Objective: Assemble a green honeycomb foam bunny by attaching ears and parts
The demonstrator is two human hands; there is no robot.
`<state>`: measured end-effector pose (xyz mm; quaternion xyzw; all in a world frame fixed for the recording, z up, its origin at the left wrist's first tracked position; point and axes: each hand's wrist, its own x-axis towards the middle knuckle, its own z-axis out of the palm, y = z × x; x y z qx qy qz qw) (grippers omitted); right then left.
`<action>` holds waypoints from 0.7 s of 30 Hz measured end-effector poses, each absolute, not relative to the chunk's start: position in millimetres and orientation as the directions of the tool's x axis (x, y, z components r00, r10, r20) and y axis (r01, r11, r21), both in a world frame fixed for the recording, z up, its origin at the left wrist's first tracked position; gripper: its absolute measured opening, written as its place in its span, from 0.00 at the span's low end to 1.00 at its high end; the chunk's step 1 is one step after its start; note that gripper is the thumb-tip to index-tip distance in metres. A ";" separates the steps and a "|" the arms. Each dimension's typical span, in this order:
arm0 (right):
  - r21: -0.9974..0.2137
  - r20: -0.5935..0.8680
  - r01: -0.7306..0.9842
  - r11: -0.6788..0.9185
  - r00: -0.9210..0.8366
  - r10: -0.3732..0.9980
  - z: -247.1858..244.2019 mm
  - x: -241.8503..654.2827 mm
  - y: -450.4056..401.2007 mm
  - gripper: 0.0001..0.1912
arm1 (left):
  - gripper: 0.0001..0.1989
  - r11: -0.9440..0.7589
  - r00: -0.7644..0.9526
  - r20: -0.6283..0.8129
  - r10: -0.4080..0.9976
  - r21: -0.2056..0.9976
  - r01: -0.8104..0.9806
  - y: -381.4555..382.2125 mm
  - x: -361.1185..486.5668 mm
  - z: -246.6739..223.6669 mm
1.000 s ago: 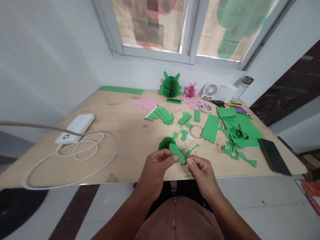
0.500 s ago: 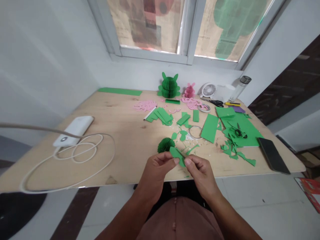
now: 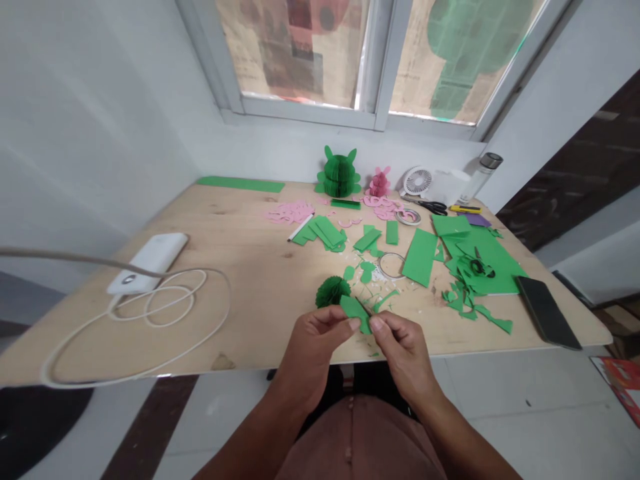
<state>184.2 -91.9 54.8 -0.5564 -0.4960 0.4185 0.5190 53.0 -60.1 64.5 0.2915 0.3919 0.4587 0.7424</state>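
Observation:
Between my hands, close to the table's near edge, is a small piece of green paper. My left hand pinches its left side between thumb and fingers. At its lower right edge, my right hand is closed on the same piece, thumb on top. A thin dark line runs along the paper's upper right edge; I cannot tell what it is. Just beyond my left fingers sits a dark green pleated paper ball. Thin green paper scraps lie beyond my right hand.
Green paper strips, pink scraps and tape rolls lie mid-table. Behind stand a green paper figure, a pink one and a fan. Small scissors and a phone are right; a white power bank left.
The green paper has shifted very slightly between my hands. Both hands keep their grip, and the other things stay where they were.

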 end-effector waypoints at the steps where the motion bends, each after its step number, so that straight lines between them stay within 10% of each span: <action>1: -0.993 0.050 0.116 0.031 0.160 0.986 54.9 184.3 -91.8 0.21 | 0.07 0.409 0.271 -0.315 0.910 0.792 -0.454 -59.8 52.7 64.1; 21: -0.996 -0.090 -0.022 -0.088 0.104 0.991 64.3 193.3 -79.2 0.09 | 0.09 0.427 0.541 -0.359 0.761 0.904 0.000 -45.0 40.7 74.7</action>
